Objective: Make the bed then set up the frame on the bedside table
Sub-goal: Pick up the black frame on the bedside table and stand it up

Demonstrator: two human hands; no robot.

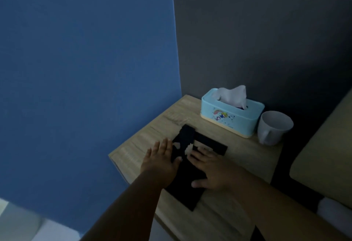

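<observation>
Head view, frame step: left hand point(162, 157) and right hand point(211, 168) press flat-fingered on the black frame point(182, 191), which lies flat; next, probably stand it upright.

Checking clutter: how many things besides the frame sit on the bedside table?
2: the tissue box at the back, and the cup just right of it; the right forearm may hide more.
</observation>
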